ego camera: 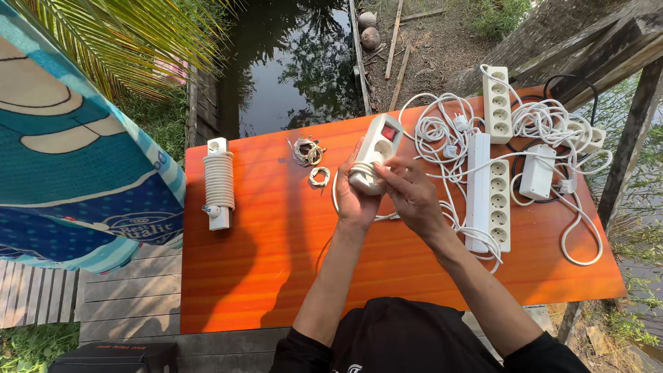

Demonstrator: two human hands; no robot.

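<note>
Two bare forearms reach over an orange bench (276, 276), left hand (356, 200) gripping a white power strip (376, 152) while right hand (411, 193) fingers pinch its cord, best wound snugly; tangled strips (494, 193) lie right.

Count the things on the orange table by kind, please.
White power strips clearly seen: 4
Small wire coils: 2
Plain white box: 1
Total: 7; the cable tangle may hide more.
</note>
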